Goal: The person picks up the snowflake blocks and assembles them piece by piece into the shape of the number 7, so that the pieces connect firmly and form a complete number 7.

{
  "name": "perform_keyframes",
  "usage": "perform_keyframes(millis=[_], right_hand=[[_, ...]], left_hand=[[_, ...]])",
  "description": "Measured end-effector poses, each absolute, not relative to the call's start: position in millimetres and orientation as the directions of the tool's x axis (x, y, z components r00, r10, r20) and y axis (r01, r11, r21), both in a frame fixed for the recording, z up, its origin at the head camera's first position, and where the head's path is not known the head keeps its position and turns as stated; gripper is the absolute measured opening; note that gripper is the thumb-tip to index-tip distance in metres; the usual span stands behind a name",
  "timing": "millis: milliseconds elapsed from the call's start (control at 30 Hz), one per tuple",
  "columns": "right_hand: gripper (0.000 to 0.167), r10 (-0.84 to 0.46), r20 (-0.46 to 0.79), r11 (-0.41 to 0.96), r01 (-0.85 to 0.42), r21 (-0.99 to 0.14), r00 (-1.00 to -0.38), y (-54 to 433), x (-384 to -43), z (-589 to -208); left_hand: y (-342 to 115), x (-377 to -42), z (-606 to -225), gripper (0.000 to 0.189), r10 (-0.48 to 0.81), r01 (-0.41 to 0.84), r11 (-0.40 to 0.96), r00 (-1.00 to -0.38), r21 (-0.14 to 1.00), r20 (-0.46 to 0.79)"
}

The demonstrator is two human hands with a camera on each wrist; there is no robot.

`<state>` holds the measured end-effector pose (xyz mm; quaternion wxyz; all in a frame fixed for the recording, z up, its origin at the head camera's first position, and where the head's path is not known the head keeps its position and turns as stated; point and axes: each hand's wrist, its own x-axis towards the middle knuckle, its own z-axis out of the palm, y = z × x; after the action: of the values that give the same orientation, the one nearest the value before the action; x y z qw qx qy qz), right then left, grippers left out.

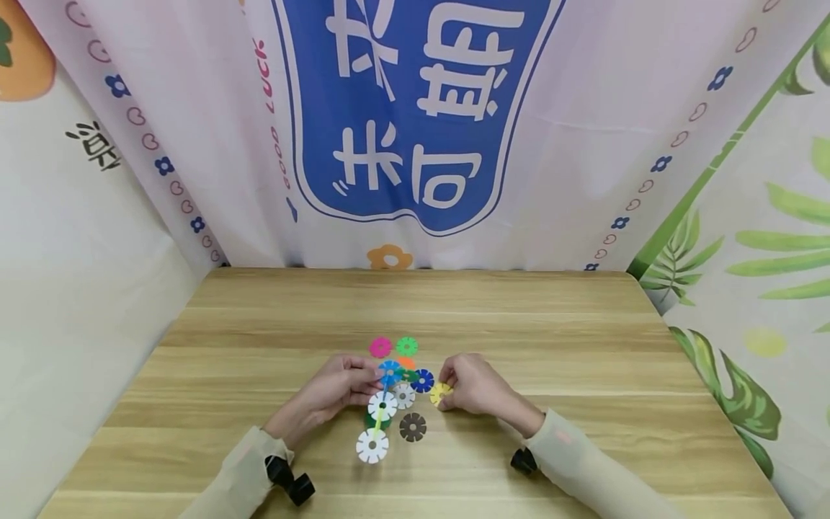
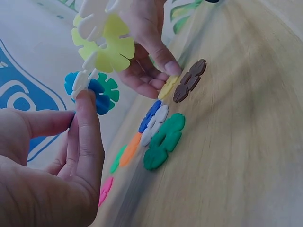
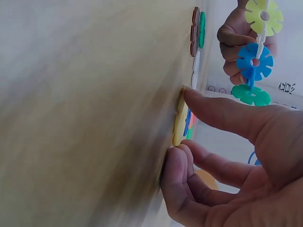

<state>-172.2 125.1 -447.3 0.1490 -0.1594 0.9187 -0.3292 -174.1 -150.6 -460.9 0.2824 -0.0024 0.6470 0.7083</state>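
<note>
Sleeves (image 1: pixel 596 461) are showing nearest; the curled left hand (image 1: pixel 333 393) is pinching the disc chain (image 1: pixel 382 414) aloft, apparently for clearance; at its three o'clock, the curled right hand (image 1: pixel 476 386) is edge-pinching the yellow disc (image 1: pixel 434 394).

Notched discs (image 1: pixel 406 430) lie on a wood-grained table (image 1: pixel 519 317).

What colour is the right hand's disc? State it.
Yellow; the disc shows best in the head view.
</note>
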Motion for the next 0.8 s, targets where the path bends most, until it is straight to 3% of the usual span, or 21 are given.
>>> perform_keyframes(millis=[333, 633, 800], right_hand=[[0.037, -0.388, -0.188, 0.701, -0.157, -0.695, -0.902, 128, -173, -449], [0.027, -0.431, -0.180, 0.677, -0.186, -0.712, -0.884, 134, -174, -449], [0.018, -0.446, -0.203, 0.566, -0.099, -0.818, -0.872, 140, -176, -449]], left_hand=[[-151, -174, -461, 0.005, 0.393, -0.409, -0.004, -0.840, 0.913, -0.375], [-148, -173, -458, 0.004, 0.394, -0.414, -0.005, -0.837, 0.910, -0.379], [-146, -173, -456, 0.004, 0.385, -0.422, -0.002, -0.837, 0.907, -0.389]])
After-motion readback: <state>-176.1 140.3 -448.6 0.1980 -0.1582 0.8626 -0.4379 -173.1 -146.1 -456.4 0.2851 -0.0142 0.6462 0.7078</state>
